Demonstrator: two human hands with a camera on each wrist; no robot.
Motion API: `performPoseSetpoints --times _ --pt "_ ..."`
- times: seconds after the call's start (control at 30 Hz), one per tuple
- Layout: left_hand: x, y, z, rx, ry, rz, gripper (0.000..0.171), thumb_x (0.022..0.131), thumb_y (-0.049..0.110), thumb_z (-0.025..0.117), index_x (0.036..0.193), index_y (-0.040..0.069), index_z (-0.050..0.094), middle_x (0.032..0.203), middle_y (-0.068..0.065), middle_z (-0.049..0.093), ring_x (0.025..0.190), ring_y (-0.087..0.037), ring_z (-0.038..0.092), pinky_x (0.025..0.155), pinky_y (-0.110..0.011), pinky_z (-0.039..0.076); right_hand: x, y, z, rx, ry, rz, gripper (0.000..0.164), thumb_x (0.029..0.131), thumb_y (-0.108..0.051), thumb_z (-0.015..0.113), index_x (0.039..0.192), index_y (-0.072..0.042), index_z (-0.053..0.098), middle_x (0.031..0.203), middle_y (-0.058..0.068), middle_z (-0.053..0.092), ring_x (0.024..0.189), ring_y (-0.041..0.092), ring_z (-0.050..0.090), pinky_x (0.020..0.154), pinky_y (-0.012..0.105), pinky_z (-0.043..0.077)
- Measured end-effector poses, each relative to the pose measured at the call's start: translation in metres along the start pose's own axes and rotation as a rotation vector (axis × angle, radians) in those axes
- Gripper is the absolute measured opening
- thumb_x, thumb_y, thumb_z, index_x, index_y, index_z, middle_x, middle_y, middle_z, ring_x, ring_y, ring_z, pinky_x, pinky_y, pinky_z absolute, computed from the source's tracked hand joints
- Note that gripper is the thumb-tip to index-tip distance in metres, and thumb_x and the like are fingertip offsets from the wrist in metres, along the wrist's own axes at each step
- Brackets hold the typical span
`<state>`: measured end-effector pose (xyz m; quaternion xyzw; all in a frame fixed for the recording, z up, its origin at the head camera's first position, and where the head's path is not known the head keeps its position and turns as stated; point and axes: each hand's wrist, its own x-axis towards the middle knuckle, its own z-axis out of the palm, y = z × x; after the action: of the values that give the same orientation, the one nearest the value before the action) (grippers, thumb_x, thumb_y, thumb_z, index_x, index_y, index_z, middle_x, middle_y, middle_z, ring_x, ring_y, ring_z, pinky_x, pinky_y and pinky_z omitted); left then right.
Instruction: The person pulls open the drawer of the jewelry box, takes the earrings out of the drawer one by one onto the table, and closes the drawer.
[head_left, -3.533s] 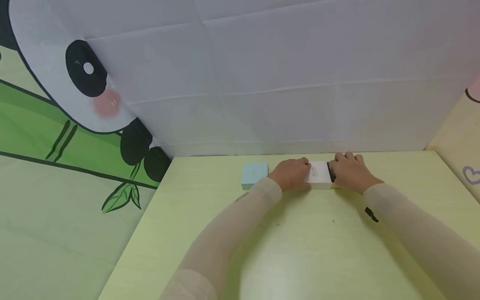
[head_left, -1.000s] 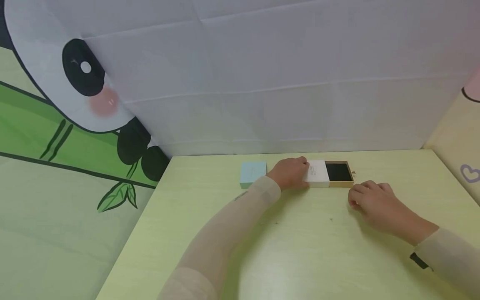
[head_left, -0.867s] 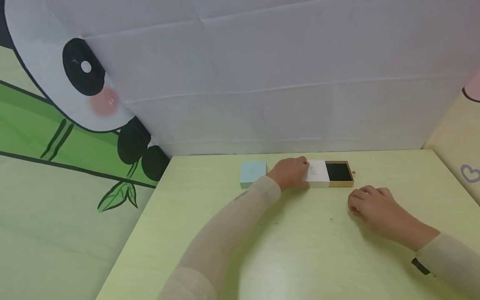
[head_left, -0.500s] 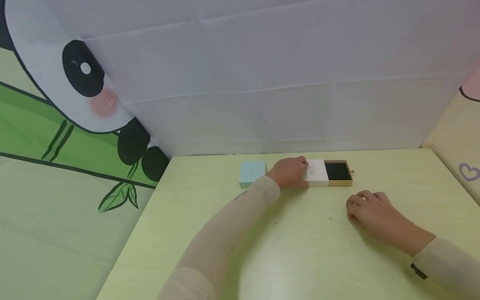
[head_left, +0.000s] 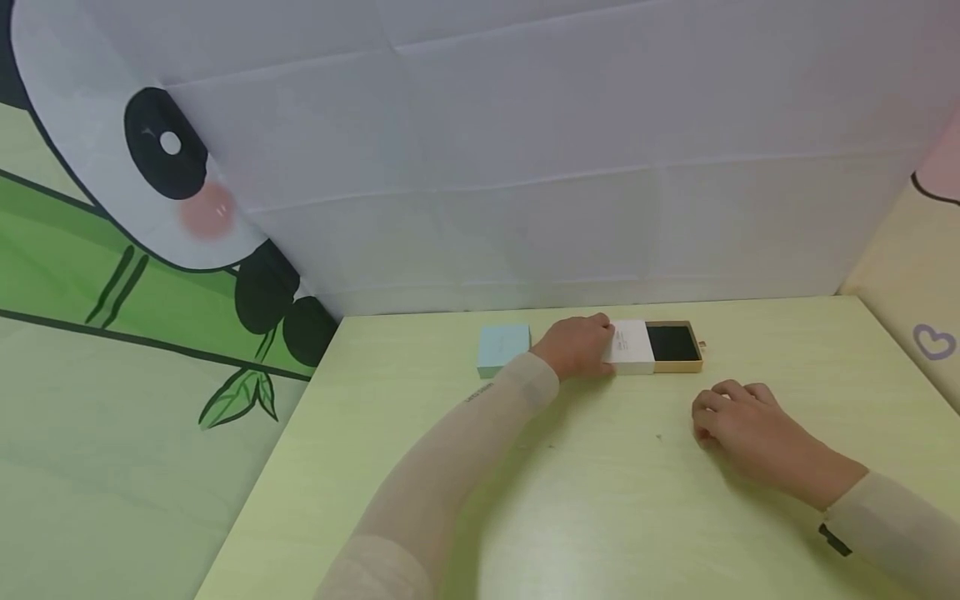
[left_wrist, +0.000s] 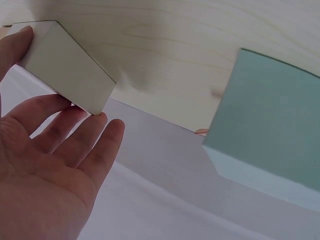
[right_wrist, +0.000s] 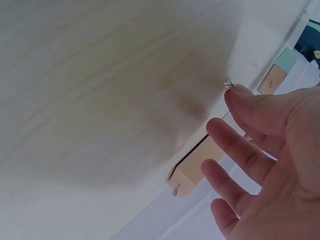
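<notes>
My left hand (head_left: 573, 348) grips the left end of a white drawer box (head_left: 632, 347), thumb on the near side and fingers on the far side. The box's kraft-coloured drawer (head_left: 678, 366) sticks out to the right of the white sleeve, showing a black inside and a small pull tab (head_left: 702, 343) at its end. In the left wrist view the thumb and fingertips touch opposite sides of the white box (left_wrist: 70, 65). Right of and nearer than the drawer, my right hand (head_left: 757, 433) hovers low over the table, fingers loosely bent and holding nothing.
A light blue box (head_left: 504, 346) lies left of the left hand, partly behind the wrist. Tiny star-shaped bits are scattered on the table (head_left: 600, 517); one star (right_wrist: 229, 84) appears right at the right thumb tip. A white cloth (head_left: 480, 233) hangs along the back edge.
The right hand was at the box's right end earlier; it has moved off toward the near right, uncovering the pulled-out drawer. The left hand keeps its hold on the white box.
</notes>
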<state>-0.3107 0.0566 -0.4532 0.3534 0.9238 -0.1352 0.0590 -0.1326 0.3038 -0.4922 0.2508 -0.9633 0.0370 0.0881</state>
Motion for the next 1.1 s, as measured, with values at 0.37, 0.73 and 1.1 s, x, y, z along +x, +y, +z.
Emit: performPoseSetpoints --times 0.37,0.73,1.1 --pt "0.000 0.001 -0.001 0.000 0.011 -0.001 0.069 0.114 0.060 0.074 0.166 0.017 0.066 0.166 0.004 0.067 0.130 -0.012 0.075 0.122 -0.031 0.062 0.006 0.015 -0.019 0.032 -0.017 0.064 0.027 0.092 -0.021 0.102 0.087 -0.032 0.078 0.118 0.000 0.082 0.123 0.041 0.073 0.098 0.068 0.052" --pt "0.000 0.000 -0.001 -0.011 0.009 -0.015 0.067 0.113 0.060 0.075 0.165 0.018 0.067 0.164 0.005 0.068 0.126 -0.011 0.075 0.121 -0.029 0.062 0.042 0.063 -0.033 0.072 -0.058 0.221 0.016 0.105 -0.019 0.088 0.119 -0.012 0.089 0.137 0.022 0.079 0.134 0.060 0.064 0.102 0.077 0.046" --pt "-0.004 0.003 -0.002 0.005 0.027 -0.001 0.068 0.113 0.060 0.075 0.165 0.017 0.068 0.165 0.004 0.069 0.128 -0.012 0.077 0.120 -0.029 0.063 0.084 0.074 -0.021 0.088 -0.124 0.295 0.031 0.103 -0.008 0.078 0.132 0.001 0.084 0.135 0.029 0.077 0.124 0.058 0.067 0.099 0.072 0.047"
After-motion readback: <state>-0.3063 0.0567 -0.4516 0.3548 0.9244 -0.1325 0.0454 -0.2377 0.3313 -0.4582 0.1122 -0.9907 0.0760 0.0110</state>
